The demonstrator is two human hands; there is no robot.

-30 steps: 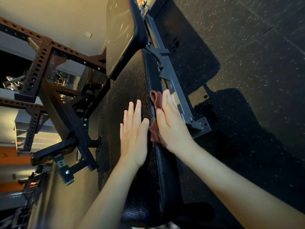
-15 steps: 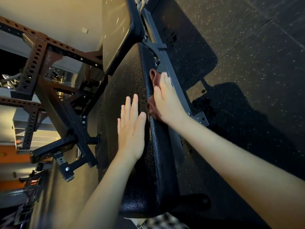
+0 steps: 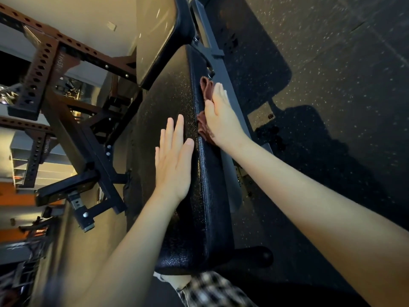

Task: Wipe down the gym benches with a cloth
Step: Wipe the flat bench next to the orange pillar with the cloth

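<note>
Head view: left hand [image 3: 171,165] lies flat, fingers straight, on black textured vinyl bench pad [image 3: 168,103]; right hand [image 3: 221,114], fingers straight together, presses reddish-brown cloth [image 3: 204,89] against pad's right edge.

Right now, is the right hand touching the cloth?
Touching. The head view shows the right hand laid flat over the cloth, pressing it against the bench side.

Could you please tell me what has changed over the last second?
The right hand slid the cloth farther along the side of the bench, away from the person, towards the backrest. The left hand stayed flat on top; nothing was grasped or released.
</note>
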